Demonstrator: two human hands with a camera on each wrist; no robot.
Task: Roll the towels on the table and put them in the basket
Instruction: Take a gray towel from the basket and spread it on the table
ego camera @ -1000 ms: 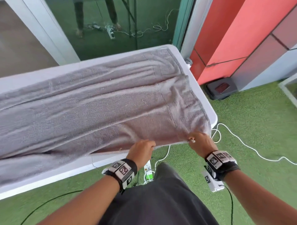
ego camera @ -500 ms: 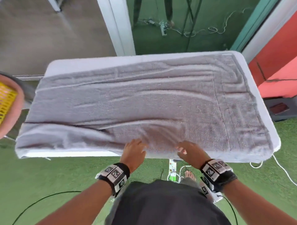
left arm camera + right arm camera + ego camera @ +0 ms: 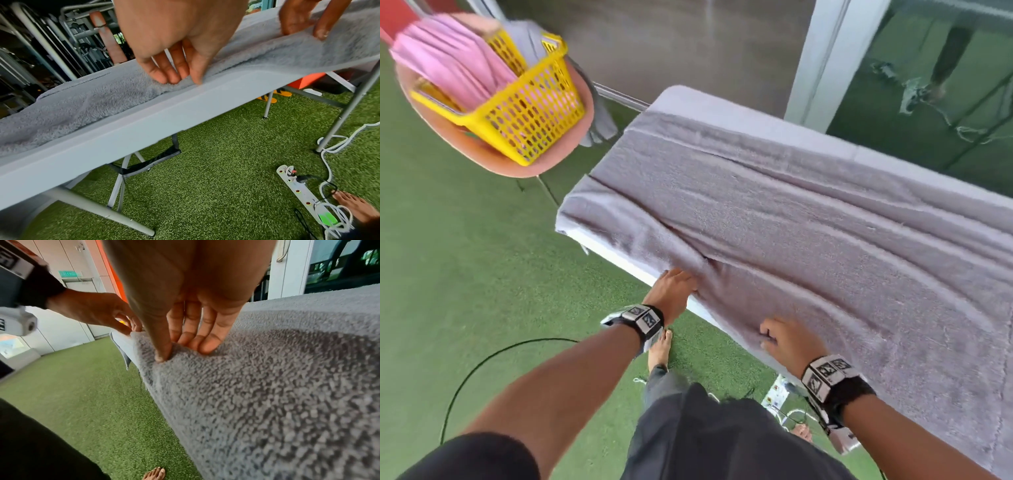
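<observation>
No word, number or brand can be read in any view. The wristbands (image 3: pixel 645 318) carry only black-and-white square code patterns (no letters). A green wall sign (image 3: pixel 69 273), at about 10 o'clock in the right wrist view, has text, but it is too blurred to read.

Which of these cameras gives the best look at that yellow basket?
The head view. The yellow basket shows whole there, sitting on a round pink seat with pink towels inside. The left wrist view misses it; the right wrist view shows at most a yellow speck behind the hands.
</observation>
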